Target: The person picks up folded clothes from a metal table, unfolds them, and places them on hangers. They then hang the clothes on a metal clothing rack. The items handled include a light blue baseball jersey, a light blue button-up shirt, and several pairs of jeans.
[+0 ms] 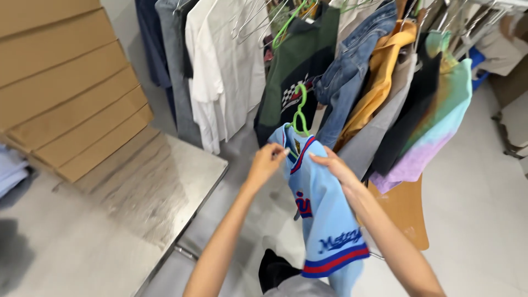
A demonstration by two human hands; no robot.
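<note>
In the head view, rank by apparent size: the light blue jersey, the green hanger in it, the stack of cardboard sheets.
1. Stack of cardboard sheets, largest.
2. Light blue jersey, though it hangs nearer the camera.
3. Green hanger, clearly smallest.

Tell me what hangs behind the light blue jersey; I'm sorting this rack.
Behind the light blue jersey on its green hanger hang a dark green shirt, a denim jacket and a yellow top. Their lower parts are partly covered.
</note>
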